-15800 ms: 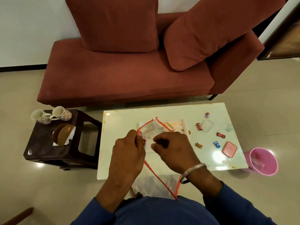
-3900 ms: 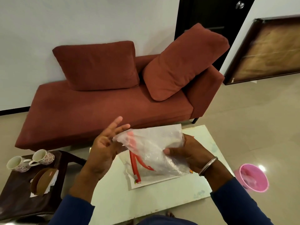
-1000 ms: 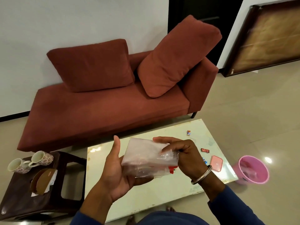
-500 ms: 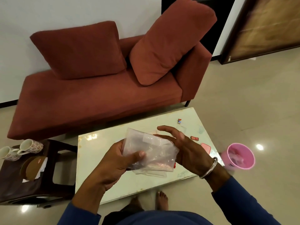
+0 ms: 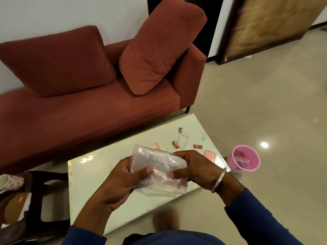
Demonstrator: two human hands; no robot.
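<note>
Living room with pale tiled floor, red sofa (image 5: 88,112) along the wall, low glossy table (image 5: 92,183) just in front of it. Held up above the near half of that table, off its top: a clear plastic bag (image 5: 159,170), folded down into a small crumpled packet. Pinched at its left edge by the left hand (image 5: 122,179), thumb on top and fingers curled beneath. Gripped along its right edge by the right hand (image 5: 196,168), thumb pressed on the front, fingers wrapped round the back, a metal bangle (image 5: 219,179) at the wrist. Held from both sides probably to keep the thin film from springing open; likely mid-fold, squeezing out air to shrink the packet further. Something reddish faintly visible through the lower layers, too blurred to name.

Scattered on the far right part of the table, apart from the bag: three wrapped candies (image 5: 175,144), a clear tub (image 5: 182,140) among them, and a pink lid (image 5: 210,155) just beyond the right hand. Probably laid out there to stay within easy reach. Standing on the floor just beside the table's right corner: a pink bin (image 5: 246,160), handy for scraps. Off to the left, a dark stool (image 5: 44,200) bearing a flowered cup (image 5: 11,182) at the frame's edge.
</note>
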